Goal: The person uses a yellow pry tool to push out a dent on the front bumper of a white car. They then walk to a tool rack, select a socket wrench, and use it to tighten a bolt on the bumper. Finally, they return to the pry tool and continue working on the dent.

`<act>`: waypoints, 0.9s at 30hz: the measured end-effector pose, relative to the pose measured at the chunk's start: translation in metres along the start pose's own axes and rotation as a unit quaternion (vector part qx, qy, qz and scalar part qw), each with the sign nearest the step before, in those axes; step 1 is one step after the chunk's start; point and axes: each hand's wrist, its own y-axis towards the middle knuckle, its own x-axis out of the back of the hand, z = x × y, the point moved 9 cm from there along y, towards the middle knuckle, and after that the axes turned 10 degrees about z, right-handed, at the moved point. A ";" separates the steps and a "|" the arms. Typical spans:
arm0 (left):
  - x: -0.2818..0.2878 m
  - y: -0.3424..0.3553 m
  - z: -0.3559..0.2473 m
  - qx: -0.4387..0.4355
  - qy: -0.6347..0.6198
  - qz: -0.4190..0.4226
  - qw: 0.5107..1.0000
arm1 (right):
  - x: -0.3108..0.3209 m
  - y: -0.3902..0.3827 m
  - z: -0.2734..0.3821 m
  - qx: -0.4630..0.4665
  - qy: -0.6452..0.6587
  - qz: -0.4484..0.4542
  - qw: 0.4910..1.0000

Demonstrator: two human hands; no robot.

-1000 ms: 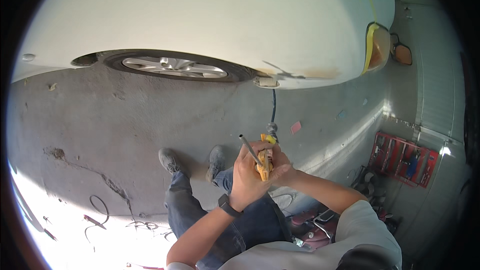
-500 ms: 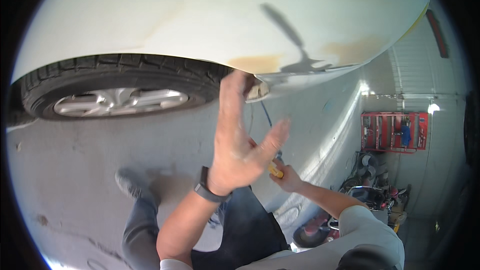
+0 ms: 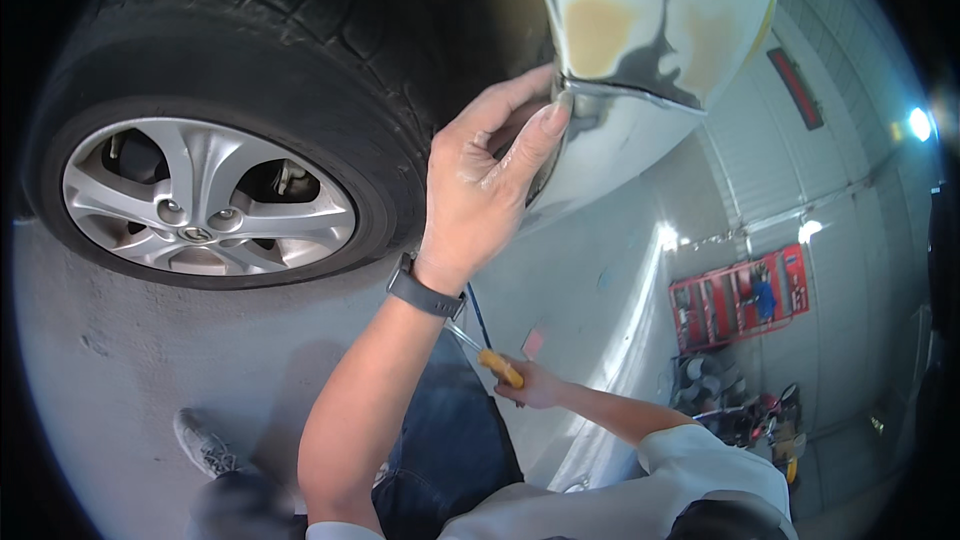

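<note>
My left hand [image 3: 478, 175], with a dark band at its wrist, reaches up to the rear edge of the white car bumper [image 3: 590, 155] beside the wheel arch. Its thumb and fingers close on that edge near the seam with the panel above; some fingertips are hidden behind it. Lower down, my right hand [image 3: 537, 386] is wrapped round the yellow handle of a screwdriver [image 3: 500, 368]. The metal shaft points up and left, and its tip is hidden behind my left wrist. Tan patches [image 3: 600, 32] mark the white panel above the seam.
A black tyre [image 3: 235, 55] with a silver spoked wheel [image 3: 200, 202] fills the left. A thin blue hose or cable [image 3: 477, 312] hangs beside my left wrist. At the right stand a red rack [image 3: 740, 298] and a cluttered pile [image 3: 745, 410] along a pale wall.
The view has swung nearer the wheel and bumper edge. My left hand, spread and blurred before, now closes on the edge. The right hand still holds the screwdriver.
</note>
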 end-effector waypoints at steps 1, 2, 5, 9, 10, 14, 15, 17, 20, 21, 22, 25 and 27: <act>0.003 0.003 0.006 0.006 -0.036 -0.019 0.999 | 0.001 -0.003 0.005 -0.002 -0.071 0.026 0.997; 0.003 0.006 0.011 0.007 -0.048 -0.015 0.999 | 0.004 -0.005 0.013 0.010 -0.116 0.019 0.993; -0.006 0.010 0.036 0.037 -0.092 0.006 0.995 | 0.002 -0.003 0.036 0.050 -0.151 -0.008 0.987; -0.008 0.024 0.055 0.003 -0.061 -0.015 0.998 | -0.015 -0.002 0.028 -0.064 -0.126 0.029 0.990; -0.007 0.029 0.059 0.004 -0.058 -0.017 0.998 | -0.015 0.000 0.030 -0.059 -0.100 0.023 0.993; -0.004 0.041 0.057 -0.060 0.042 -0.068 0.995 | -0.020 0.016 0.036 -0.009 -0.039 -0.012 0.999; -0.004 0.041 0.057 -0.069 0.055 -0.086 0.992 | -0.023 0.023 0.034 -0.016 -0.030 -0.019 0.999; 0.000 0.041 0.066 -0.049 0.040 -0.120 0.991 | -0.026 0.035 0.050 0.065 -0.100 -0.048 0.992; 0.003 0.036 0.072 -0.029 0.063 -0.138 0.988 | -0.034 0.040 0.082 0.217 -0.108 -0.086 0.966; 0.005 0.035 0.072 -0.037 0.065 -0.147 0.986 | -0.037 0.044 0.083 0.204 -0.118 -0.078 0.969; 0.006 0.033 0.070 -0.043 0.068 -0.157 0.984 | -0.042 0.047 0.085 0.191 -0.128 -0.068 0.971; 0.009 0.031 0.066 -0.031 0.089 -0.176 0.980 | -0.051 0.052 0.100 0.184 -0.133 -0.051 0.973; 0.008 0.030 0.063 -0.024 0.114 -0.177 0.977 | -0.052 0.050 0.110 0.186 -0.121 -0.050 0.974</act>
